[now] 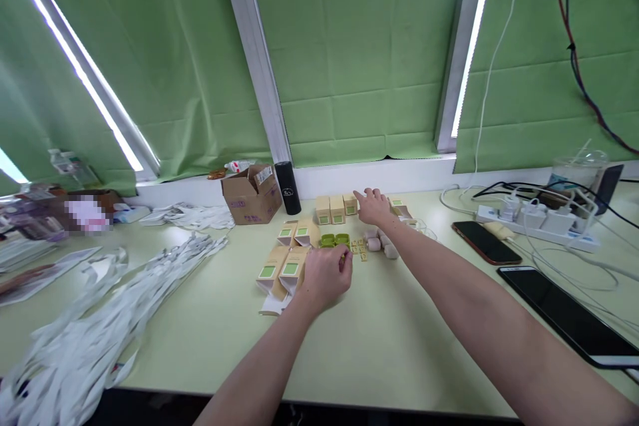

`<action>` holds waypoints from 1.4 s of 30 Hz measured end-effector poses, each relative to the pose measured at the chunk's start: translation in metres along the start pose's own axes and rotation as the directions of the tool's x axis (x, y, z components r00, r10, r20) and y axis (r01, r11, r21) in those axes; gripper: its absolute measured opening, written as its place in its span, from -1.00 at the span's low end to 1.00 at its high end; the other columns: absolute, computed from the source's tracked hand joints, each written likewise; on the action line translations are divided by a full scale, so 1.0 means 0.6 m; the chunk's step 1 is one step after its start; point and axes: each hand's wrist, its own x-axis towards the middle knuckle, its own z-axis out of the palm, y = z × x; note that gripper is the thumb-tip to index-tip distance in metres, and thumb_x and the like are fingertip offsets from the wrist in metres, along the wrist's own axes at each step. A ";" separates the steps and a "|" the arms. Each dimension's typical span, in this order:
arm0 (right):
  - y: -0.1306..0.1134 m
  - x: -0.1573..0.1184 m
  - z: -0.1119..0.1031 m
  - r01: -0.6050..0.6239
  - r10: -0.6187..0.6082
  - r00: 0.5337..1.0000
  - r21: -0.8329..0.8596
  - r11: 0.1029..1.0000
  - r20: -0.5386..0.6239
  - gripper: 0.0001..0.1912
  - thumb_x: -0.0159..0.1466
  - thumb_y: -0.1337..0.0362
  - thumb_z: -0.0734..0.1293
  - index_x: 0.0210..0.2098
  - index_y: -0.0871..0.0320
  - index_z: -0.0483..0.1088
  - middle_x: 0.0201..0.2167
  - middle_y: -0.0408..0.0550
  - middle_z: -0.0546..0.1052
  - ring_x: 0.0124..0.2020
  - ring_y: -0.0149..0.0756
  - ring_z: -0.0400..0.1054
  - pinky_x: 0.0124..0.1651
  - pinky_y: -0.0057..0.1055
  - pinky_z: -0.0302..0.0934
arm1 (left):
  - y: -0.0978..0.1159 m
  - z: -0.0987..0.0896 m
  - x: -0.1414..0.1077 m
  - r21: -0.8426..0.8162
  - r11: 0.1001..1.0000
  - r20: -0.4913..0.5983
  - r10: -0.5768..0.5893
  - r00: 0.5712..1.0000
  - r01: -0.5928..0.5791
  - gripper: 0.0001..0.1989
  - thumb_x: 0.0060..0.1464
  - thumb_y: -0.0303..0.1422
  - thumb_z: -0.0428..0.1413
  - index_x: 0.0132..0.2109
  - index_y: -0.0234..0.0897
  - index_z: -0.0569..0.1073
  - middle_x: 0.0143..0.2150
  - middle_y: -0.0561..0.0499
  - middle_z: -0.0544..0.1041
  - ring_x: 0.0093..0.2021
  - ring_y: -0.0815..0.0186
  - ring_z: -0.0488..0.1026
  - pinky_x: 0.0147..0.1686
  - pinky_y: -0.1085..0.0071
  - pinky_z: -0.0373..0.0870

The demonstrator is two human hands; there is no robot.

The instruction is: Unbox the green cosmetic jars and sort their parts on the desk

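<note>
My left hand is closed, its fingertips curled together beside two small green trays; what it pinches, if anything, is hidden. Left of it lie several opened tan cartons with green labels. Farther back, my right hand has its fingers stretched out, the index finger at the edge of a small tan box. That box stands at the right end of a row with other tan boxes. Small yellowish tags and whitish rounded pieces lie between the hands. Another carton is partly behind my right hand.
A brown cardboard box and a black bottle stand at the back. White straps spread over the left side. Two phones, a power strip and cables are at the right. Green curtains hang behind.
</note>
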 end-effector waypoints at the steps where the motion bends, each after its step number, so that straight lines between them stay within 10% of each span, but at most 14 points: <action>1: -0.002 0.005 0.001 -0.014 0.014 1.000 -0.003 1.000 0.016 -0.25 0.37 0.22 0.32 0.49 0.00 0.02 0.40 0.28 0.17 0.39 0.22 0.02 0.26 0.03 0.05 | 0.001 0.000 0.000 -0.002 1.000 0.002 0.000 1.000 0.000 -0.72 0.34 -0.31 -0.04 -0.30 -0.22 0.49 -0.47 -0.01 0.54 -0.47 0.27 0.44 -0.42 0.34 0.12; 6: -0.011 0.028 0.005 -0.040 0.040 0.996 -0.004 0.999 0.074 -0.14 0.38 0.17 0.33 0.53 -0.10 -0.16 0.48 0.28 0.03 0.47 0.27 -0.09 0.32 0.11 -0.01 | 0.001 -0.003 0.000 -0.010 1.000 0.002 0.002 1.000 -0.002 -0.71 0.33 -0.31 -0.04 -0.32 -0.22 0.50 -0.47 -0.02 0.55 -0.47 0.27 0.45 -0.41 0.34 0.12; 13: -0.021 0.034 0.015 0.015 -0.017 0.995 0.029 0.999 0.097 -0.42 0.39 0.15 0.33 0.36 0.04 0.18 0.52 0.21 0.00 0.53 0.19 -0.21 0.41 0.12 -0.17 | -0.006 -0.005 0.002 -0.029 1.000 -0.016 0.001 1.000 -0.002 -0.73 0.32 -0.32 -0.02 -0.32 -0.21 0.50 -0.46 -0.01 0.56 -0.47 0.28 0.44 -0.39 0.35 0.14; 19: -0.024 0.011 0.011 0.078 -0.080 0.996 0.079 0.994 0.027 -0.56 0.34 0.41 0.32 0.20 0.18 0.26 0.21 0.23 0.45 0.32 0.05 0.19 0.31 -0.08 0.04 | -0.008 0.000 0.003 -0.035 0.999 -0.028 0.014 1.000 -0.015 -0.72 0.32 -0.32 -0.03 -0.32 -0.22 0.49 -0.47 0.00 0.55 -0.48 0.29 0.42 -0.40 0.36 0.14; 25: -0.014 -0.019 -0.017 0.089 -0.069 0.991 0.186 0.978 -0.111 -0.66 0.37 0.37 0.30 0.12 0.16 0.24 0.08 0.20 0.48 0.04 -0.03 0.39 -0.04 -0.23 0.25 | -0.009 0.002 0.003 -0.075 0.996 -0.114 0.045 0.992 -0.053 -0.73 0.31 -0.34 -0.04 -0.34 -0.22 0.46 -0.51 0.01 0.48 -0.50 0.31 0.37 -0.42 0.36 0.13; 33: 0.002 -0.161 -0.091 0.258 -0.050 0.930 0.552 0.793 -0.363 -0.56 0.32 0.18 0.37 0.12 0.05 0.16 -0.02 0.03 0.45 -0.08 -0.09 0.42 -0.12 -0.18 0.35 | -0.003 0.003 0.004 -0.307 0.932 -0.390 0.062 0.919 -0.193 -0.75 0.20 -0.45 0.07 0.03 -0.24 0.40 -0.20 -0.07 0.57 -0.22 0.20 0.50 -0.10 0.22 0.41; 42: 0.013 -0.334 -0.039 0.271 -0.142 0.962 0.740 0.616 -0.234 -0.63 0.31 0.25 0.37 0.06 0.03 0.21 -0.03 0.01 0.46 -0.13 -0.18 0.42 -0.15 -0.19 0.44 | 0.014 0.008 -0.006 -0.433 0.869 -0.090 0.224 0.970 -0.240 -0.19 0.05 -0.50 0.22 0.38 -0.10 0.10 0.28 -0.20 0.38 0.23 0.01 0.38 0.21 -0.01 0.35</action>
